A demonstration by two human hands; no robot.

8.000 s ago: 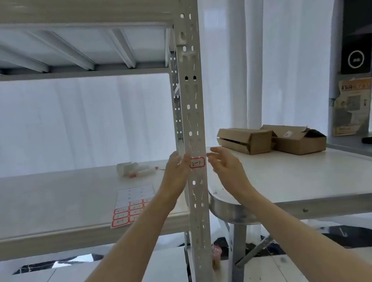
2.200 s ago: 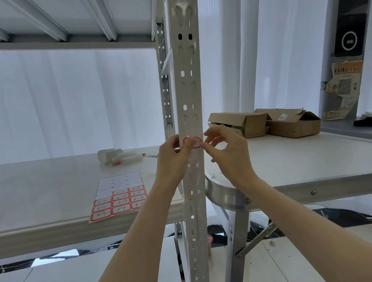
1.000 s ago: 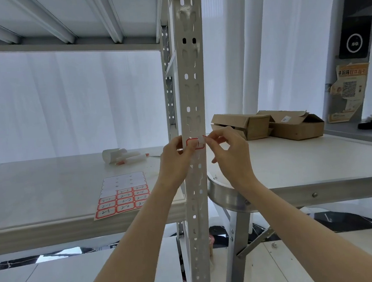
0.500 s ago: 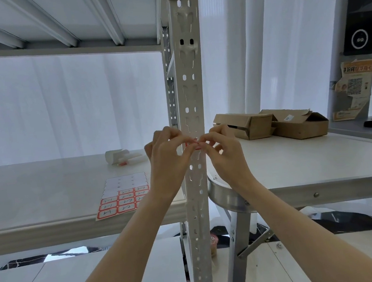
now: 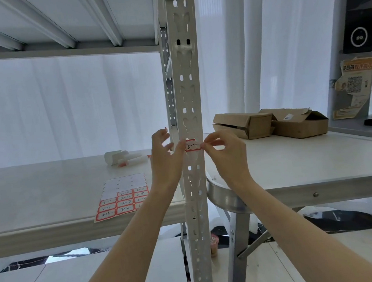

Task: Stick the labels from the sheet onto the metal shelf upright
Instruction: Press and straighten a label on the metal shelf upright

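Note:
A white perforated metal shelf upright [image 5: 186,91] stands in the middle of the view. A red-bordered label [image 5: 192,145] with handwriting sits flat across its front face at hand height. My left hand [image 5: 164,158] is just left of the upright with its fingers spread, and its thumb tip touches the label's left edge. My right hand [image 5: 225,152] is on the right with curled fingers, and thumb and forefinger pinch the label's right edge. The label sheet [image 5: 123,197], with several red labels in its lower rows, lies on the shelf board.
The shelf board [image 5: 53,233] runs left of the upright, with a white roll and a pen [image 5: 123,158] at its back. On the right, a white folding table [image 5: 308,189] carries two cardboard boxes [image 5: 246,124]. Another shelf level [image 5: 60,49] is overhead.
Half a second ago both hands covered the label on the upright. They have drawn apart to its two edges, the label now shows, and my left fingers have spread.

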